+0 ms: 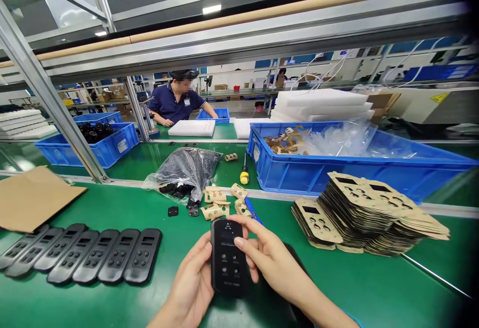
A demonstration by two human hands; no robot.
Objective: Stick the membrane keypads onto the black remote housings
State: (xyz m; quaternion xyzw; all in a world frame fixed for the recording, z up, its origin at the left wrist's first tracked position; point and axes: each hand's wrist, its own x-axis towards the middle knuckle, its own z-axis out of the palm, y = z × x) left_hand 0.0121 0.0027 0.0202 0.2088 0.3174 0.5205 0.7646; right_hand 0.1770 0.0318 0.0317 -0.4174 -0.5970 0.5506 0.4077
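Note:
A black remote-control-like casing (pixel 229 280) with a dark window and button spots is held upright between both hands. My left hand (pixel 192 275) is closed around its left edge. My right hand (pixel 264 248) grips the right side, the thumb lying on the face near the window and the fingers by the edge. Just beyond the casing lie torn beige die-cut scraps (pixel 214 211) and a clear bag (pixel 187 168) of small black parts. A row of similar black casings (pixel 142 257) lies to the left. Something dark, partly hidden, lies under my right forearm.
Stacked beige cut-out sheets (pixel 355 213) stand at right, before a large blue bin (pixel 299 171). A yellow-handled screwdriver (pixel 244 176) lies near the bin. At left are cardboard (pixel 35 198), a metal post (pixel 56 88) and another blue bin (pixel 112 146). Across the bench sits a person (pixel 174 101).

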